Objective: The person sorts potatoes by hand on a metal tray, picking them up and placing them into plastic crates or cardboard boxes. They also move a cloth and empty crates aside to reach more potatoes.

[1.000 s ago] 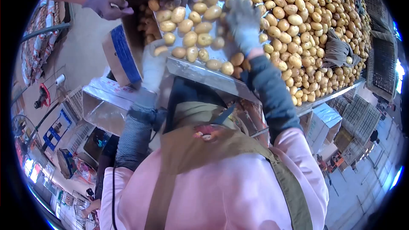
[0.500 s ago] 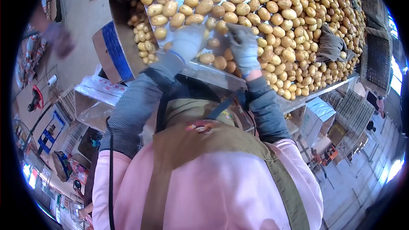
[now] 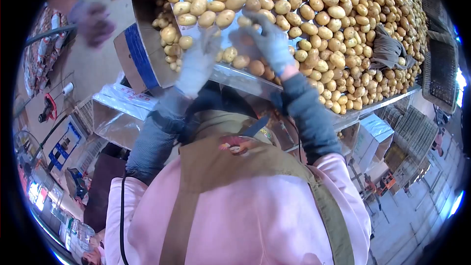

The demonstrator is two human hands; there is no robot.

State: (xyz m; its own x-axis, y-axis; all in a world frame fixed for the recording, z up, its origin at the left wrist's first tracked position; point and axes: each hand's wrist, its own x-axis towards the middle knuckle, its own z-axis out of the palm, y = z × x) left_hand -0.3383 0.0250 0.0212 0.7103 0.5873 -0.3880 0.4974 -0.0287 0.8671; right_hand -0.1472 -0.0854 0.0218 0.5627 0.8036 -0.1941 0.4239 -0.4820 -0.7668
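Potatoes [image 3: 324,33] lie across a shiny metal sorting table [image 3: 248,81], loosely spread at the left and dense at the right. My left hand [image 3: 196,64], in a pale glove, is over the table's left end, beside a potato [image 3: 185,42] at the carton's edge. Its fingers are smeared by motion. In a similar glove, my right hand [image 3: 272,44] reaches leftward over the potatoes near the front edge, fingers bent and apart. A blurred brownish potato shows just under its fingertips.
An open carton [image 3: 140,59] with a blue stripe, holding smaller potatoes, stands against the table's left end. A grey cloth [image 3: 387,51] lies on the potatoes at right. Another person's gloved hand [image 3: 93,23] is at upper left. Plastic crates [image 3: 439,73] stand at the far right.
My left hand has drawn back toward me and left, to the carton side. My right hand has shifted left with its fingers spread. The other person's hand has moved right.
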